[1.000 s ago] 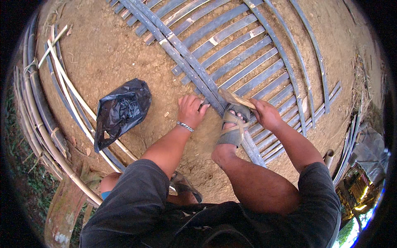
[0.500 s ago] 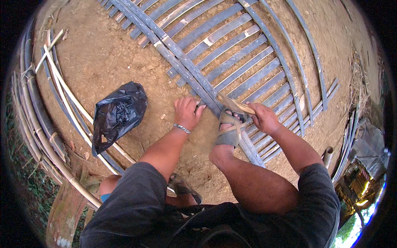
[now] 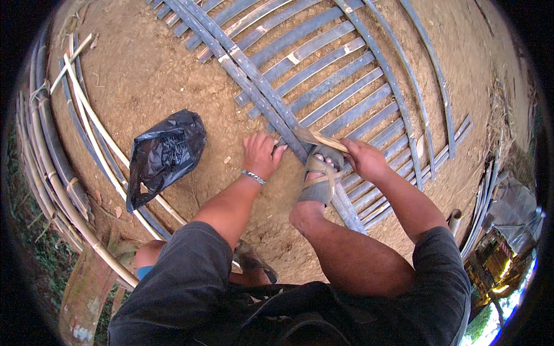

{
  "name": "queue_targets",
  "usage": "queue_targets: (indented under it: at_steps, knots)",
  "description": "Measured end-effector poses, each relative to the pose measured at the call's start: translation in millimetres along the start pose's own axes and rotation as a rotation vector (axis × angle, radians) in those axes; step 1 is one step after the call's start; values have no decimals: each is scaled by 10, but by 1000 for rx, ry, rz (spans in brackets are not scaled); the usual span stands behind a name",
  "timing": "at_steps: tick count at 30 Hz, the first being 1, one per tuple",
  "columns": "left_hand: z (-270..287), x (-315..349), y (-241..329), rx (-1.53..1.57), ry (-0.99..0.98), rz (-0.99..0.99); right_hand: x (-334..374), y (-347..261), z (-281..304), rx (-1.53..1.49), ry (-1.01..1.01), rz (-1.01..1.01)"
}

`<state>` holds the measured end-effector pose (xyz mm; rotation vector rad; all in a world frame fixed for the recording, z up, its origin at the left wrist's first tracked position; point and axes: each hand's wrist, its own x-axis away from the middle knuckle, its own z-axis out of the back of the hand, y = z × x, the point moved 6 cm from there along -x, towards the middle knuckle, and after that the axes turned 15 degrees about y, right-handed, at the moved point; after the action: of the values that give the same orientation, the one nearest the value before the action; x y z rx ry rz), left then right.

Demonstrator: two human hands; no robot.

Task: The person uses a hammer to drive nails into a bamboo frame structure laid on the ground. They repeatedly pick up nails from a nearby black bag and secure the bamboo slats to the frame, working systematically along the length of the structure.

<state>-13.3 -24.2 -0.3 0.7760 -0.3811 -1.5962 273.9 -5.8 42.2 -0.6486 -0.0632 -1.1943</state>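
Observation:
A lattice of dark split-bamboo slats (image 3: 323, 64) lies on the ground, with small pale dots along its paired long rails (image 3: 254, 92). My right hand (image 3: 366, 160) is closed around a pale wooden tool (image 3: 328, 142), whose broad far end is over the rails beside my foot; its exact kind is unclear. My left hand (image 3: 261, 154) rests low beside the rails, fingers curled and thumb toward them. A small dark bit shows at its fingertips, too small to name. My sandalled foot (image 3: 321, 177) presses on the rails, just below the wooden tool.
A crumpled black plastic bag (image 3: 167, 158) lies on the dirt to the left. Beyond it are loose bamboo strips (image 3: 86, 109) and a bundle of long poles (image 3: 52, 150). More strips (image 3: 482, 190) lie at the right, near a short bamboo tube (image 3: 455, 220).
The wooden tool has shifted slightly left in my right hand, its broad end now lower over the rails. My left hand stays in nearly the same place. The view has shifted slightly.

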Motion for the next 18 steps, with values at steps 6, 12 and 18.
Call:
queue_targets:
  at_steps: [6,12,18]
  knots:
    - [10,26,-17,2,30,-6,66,-152,264,-315,356,251]
    - [3,18,-5,3,3,9,4,72,15,-94,80,8]
    - [1,10,-16,-1,26,6,135,-51,277,-282,362,273]
